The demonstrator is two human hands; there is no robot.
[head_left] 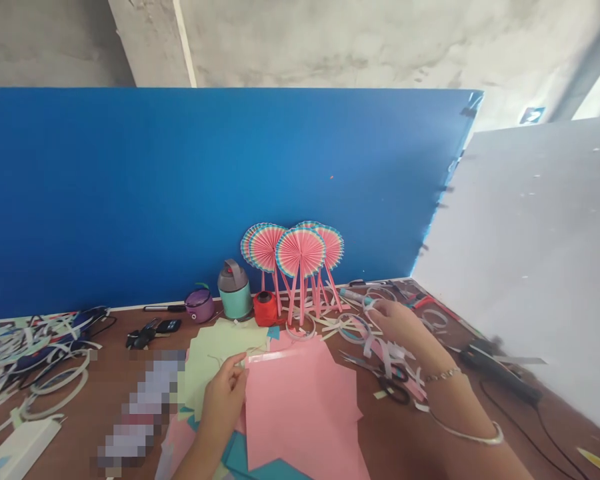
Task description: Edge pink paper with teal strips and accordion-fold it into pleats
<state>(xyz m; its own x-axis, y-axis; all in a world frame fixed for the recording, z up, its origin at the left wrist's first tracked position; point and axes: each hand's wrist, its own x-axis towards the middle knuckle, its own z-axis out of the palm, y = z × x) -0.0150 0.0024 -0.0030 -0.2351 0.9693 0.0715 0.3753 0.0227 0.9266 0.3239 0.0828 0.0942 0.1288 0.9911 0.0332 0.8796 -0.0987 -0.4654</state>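
A pink paper sheet (300,407) lies at the front middle, with a shiny whitish strip along its top edge. My left hand (226,387) pinches the sheet at its upper left corner. Farther back on the right, my right hand (393,323) has its fingers closed at the near end of a white and teal glue stick (355,297); the fingertips are partly hidden. Beneath the sheet are more pink, teal and light green papers (220,343). Black-handled scissors (393,387) lie below my right hand, among curled paper strips (393,353).
Pink pleated paper fans (301,252) stand against a blue partition (180,187). Before it sit a teal flask (235,300), a purple pot (199,305) and a red container (265,309). Keys (143,335) and tangled strips (45,340) lie left; a corded black tool (503,370) lies right.
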